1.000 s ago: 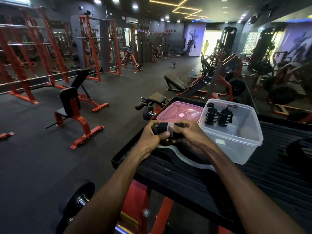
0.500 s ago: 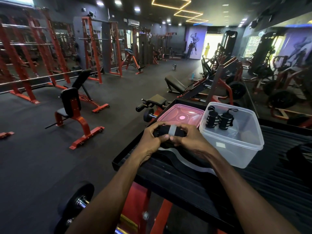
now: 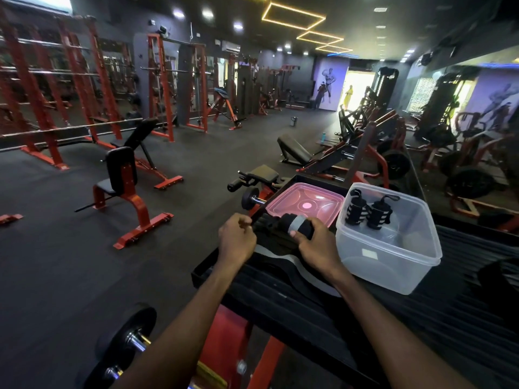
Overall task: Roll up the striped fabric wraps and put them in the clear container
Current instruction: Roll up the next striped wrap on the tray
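A black wrap with a grey stripe point(image 3: 298, 224) is rolled into a thick cylinder above the ribbed black platform point(image 3: 295, 301). My right hand point(image 3: 317, 248) grips the roll from below and the right. My left hand point(image 3: 237, 241) pinches the wrap's loose strap end at the roll's left. Just right of my hands stands the clear container point(image 3: 390, 265), open, with two rolled striped wraps point(image 3: 366, 210) upright against its far wall. A long black strip with a grey edge point(image 3: 292, 266) lies flat under my hands.
The pink lid point(image 3: 304, 203) lies behind the roll, left of the container. A dark object point(image 3: 502, 279) sits at the platform's right end. A small dumbbell point(image 3: 251, 196) and red benches stand on the gym floor to the left. A weight plate point(image 3: 126, 341) is low left.
My hands have moved apart: the left has pulled out to the strap end, and the right keeps hold of the roll, which now points more toward the container.
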Motion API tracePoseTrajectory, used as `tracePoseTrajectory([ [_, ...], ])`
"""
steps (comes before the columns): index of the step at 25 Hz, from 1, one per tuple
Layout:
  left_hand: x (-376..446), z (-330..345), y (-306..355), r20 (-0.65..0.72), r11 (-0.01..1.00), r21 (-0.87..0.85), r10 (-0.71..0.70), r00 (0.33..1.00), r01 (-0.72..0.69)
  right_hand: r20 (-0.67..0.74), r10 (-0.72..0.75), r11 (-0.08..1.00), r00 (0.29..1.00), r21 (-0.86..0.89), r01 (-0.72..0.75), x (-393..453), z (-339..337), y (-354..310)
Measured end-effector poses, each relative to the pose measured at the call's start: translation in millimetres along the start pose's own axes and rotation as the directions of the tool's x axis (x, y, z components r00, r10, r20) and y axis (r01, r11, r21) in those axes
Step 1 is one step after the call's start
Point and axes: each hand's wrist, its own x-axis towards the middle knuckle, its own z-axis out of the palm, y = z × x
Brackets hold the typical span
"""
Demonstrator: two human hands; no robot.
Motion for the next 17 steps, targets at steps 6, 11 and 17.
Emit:
tracePoseTrajectory([
  [6, -11, -8, -7, 0.189, 0.907, 0.379, 0.119, 0.975, -0.184, 0.031, 0.089, 0.99, 0.996, -0.116, -0.085, 1, 5, 6],
  [11, -27, -5, -4, 0.172, 0.757, 0.614, 0.146, 0.974, -0.222, -0.015, 0.079, 0.97, 0.997, -0.229, -0.08, -7, 5, 3],
  [17, -37, -23, 4, 0.198, 0.766, 0.608, 0.109, 0.974, -0.209, -0.001, -0.161, 0.887, 0.987, -0.438, 0.145, -18, 2, -5],
])
